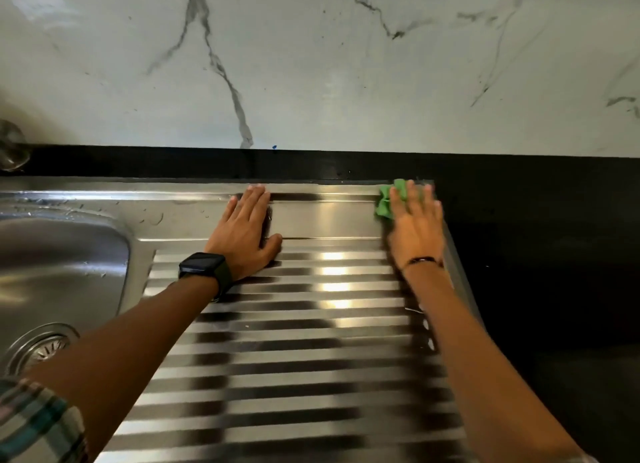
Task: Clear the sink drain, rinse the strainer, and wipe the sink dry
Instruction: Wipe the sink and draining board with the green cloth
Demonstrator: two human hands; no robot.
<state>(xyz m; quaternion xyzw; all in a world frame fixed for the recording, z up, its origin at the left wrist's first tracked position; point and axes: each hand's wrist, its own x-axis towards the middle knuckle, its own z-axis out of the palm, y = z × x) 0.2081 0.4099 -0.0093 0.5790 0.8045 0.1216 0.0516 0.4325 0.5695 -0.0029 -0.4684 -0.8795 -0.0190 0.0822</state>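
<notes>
Both arms reach up the ribbed steel drainboard (311, 324). The left hand (246, 230) lies flat at centre frame, fingers straight; the right hand (415, 223), fingers extended, presses a green cloth (386, 202) at the drainboard's upper-right corner. The strainer (45, 348) sits in the sink (62, 254), lower left.

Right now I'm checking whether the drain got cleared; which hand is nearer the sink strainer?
Left. The left hand lies flat on the drainboard, up and right of the sink strainer. The right hand presses a green cloth at the drainboard's far right corner, farther away.
</notes>
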